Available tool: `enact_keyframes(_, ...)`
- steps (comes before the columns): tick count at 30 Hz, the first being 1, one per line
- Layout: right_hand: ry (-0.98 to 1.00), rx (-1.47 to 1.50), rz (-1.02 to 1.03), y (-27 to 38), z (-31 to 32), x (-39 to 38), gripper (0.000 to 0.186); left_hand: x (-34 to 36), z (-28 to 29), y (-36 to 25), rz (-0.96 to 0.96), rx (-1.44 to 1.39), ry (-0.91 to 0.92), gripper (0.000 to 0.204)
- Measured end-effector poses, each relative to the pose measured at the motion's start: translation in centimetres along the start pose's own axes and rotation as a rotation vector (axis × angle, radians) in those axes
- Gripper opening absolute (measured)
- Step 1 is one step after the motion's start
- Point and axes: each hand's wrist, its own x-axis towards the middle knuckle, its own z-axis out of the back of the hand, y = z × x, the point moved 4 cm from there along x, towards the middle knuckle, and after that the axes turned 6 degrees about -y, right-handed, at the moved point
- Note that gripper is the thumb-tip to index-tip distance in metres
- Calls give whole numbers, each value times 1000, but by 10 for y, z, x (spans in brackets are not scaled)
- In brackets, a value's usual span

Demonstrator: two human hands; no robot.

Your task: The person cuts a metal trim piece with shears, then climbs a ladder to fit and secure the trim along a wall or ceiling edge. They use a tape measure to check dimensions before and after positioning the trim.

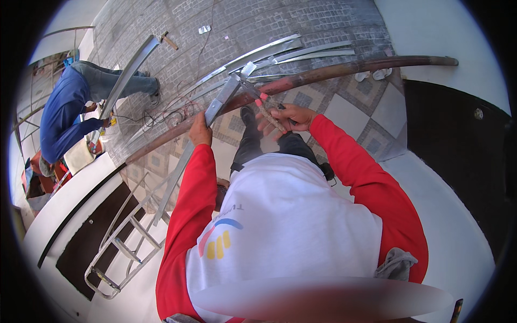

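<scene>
A long brown pipe [323,72] is running across the view from lower left to upper right, above a paved floor [253,21] where loose metal strips [301,51] are lying near each other. A person in blue [62,116] is crouching at the far left beside another metal channel [129,70]. An aluminium ladder [126,242] is leaning at the lower left. The left hand [200,132] is closing around a silver metal profile [218,105], holding it tilted against the pipe. The right hand [291,117] is gripping tin snips with red handles [264,105], fingers wrapped around them, the blades sitting at the profile's upper end. No labels or packages are showing clearly near the hands.
</scene>
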Motion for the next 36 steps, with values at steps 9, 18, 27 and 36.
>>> enact_keyframes(9, -663, -906, 102, -12, 61, -20, 57, 23, 2, 20, 8, 5, 164, 51)
enact_keyframes(18, -740, -1090, 326, 1, 21, 8, 72, 28, 26, 23, -32, -62, 122, 46)
enact_keyframes(27, -778, -1117, 339, 19, 0, 22, 64, 15, 46, 14, -3, -58, 66, 46)
enact_keyframes(36, -796, -1242, 334, 25, -5, 29, 61, 9, 52, 12, 7, -41, 56, 46)
